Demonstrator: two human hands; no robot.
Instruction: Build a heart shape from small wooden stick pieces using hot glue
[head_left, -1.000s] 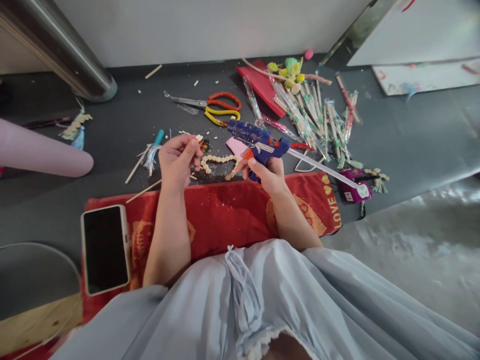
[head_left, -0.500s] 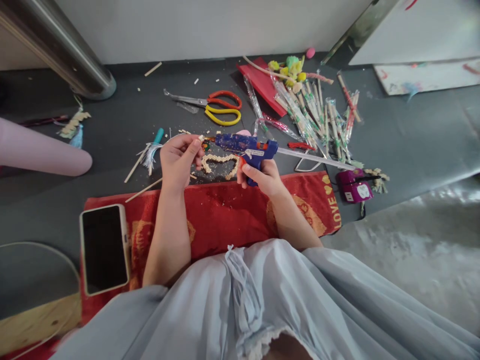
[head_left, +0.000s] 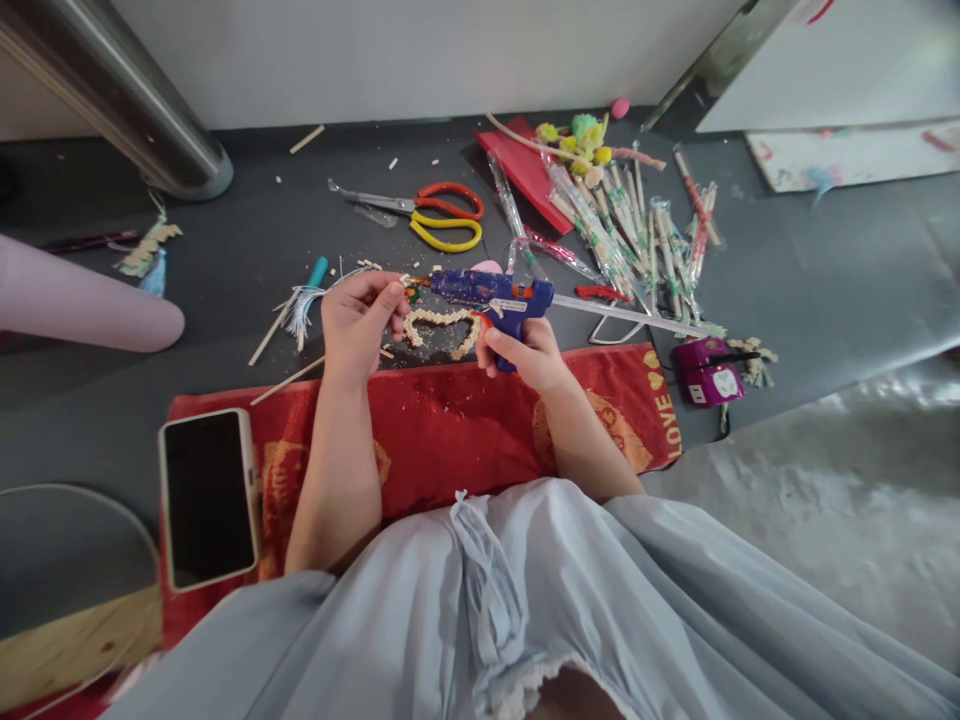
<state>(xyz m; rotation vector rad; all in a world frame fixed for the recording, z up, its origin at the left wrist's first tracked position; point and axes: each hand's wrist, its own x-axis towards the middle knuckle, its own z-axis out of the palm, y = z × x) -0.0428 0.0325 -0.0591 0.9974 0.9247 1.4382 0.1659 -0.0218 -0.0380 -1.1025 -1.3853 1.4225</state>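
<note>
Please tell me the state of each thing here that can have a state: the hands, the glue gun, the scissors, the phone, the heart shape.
Left hand: shut, pinching a small piece at the glue gun's nozzle.
Right hand: shut on the glue gun.
Glue gun: held level, nozzle pointing left, glue stick sticking out the back.
Scissors: closed, lying flat.
Phone: screen dark, face up on the red cloth.
Heart shape: outline incomplete, lying on the floor.
</note>
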